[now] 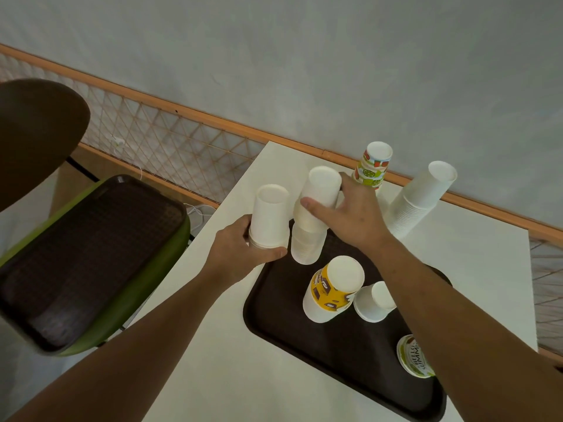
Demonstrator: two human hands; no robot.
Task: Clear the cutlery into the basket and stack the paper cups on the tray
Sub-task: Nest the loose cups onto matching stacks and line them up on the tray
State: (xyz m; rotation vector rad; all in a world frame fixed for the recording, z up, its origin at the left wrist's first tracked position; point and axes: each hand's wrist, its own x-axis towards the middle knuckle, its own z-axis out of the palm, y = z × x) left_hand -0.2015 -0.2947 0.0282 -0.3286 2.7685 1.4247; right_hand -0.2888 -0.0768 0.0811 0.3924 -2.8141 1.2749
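A dark brown tray (359,357) lies on the white table. My left hand (243,254) grips a short stack of upside-down white paper cups (269,217) at its rim, just left of the tray's far corner. My right hand (353,214) grips the top of a taller white cup stack (313,214) standing on the tray's far end. On the tray also stand a yellow-printed cup stack (335,287), a small white cup (374,301) and a green-lettered cup (414,356). No cutlery or basket is visible.
Behind the tray stand a fruit-printed cup stack (373,166) and a tall leaning white cup stack (420,196), near the wall rail. To the left, a second brown tray (88,257) rests on a green chair. The table edge (195,239) runs diagonally.
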